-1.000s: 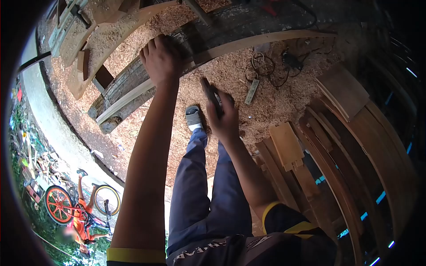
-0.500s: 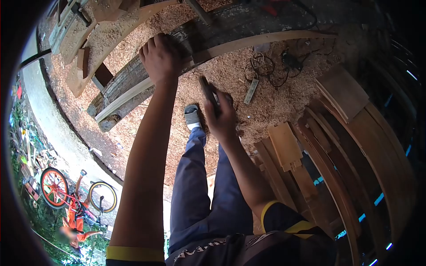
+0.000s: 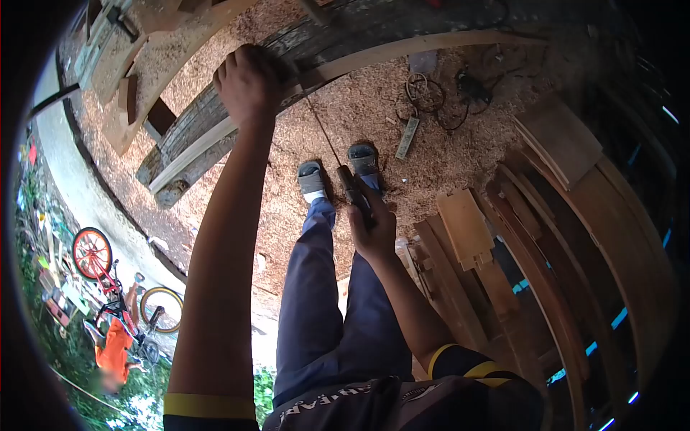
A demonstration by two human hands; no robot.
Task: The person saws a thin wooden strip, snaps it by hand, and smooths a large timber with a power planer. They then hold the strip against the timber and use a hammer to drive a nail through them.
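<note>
My left hand [image 3: 248, 85] rests on the timber [image 3: 348, 37], grip unclear; right hand [image 3: 375, 231] grips a thin-bladed tool [image 3: 351, 185]. Shavings [image 3: 370, 111] underfoot, planks [image 3: 463, 224] at right.

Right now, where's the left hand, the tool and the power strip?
Left hand [image 3: 250, 87]: head view, back of the hand.
Tool [image 3: 348, 181]: head view, dark handle's front.
Power strip [image 3: 407, 138]: head view, middle of its top.

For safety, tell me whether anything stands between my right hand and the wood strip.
Nothing visible but the saw spans from right hand to wood strip; the left hand sits left of that line.
</note>
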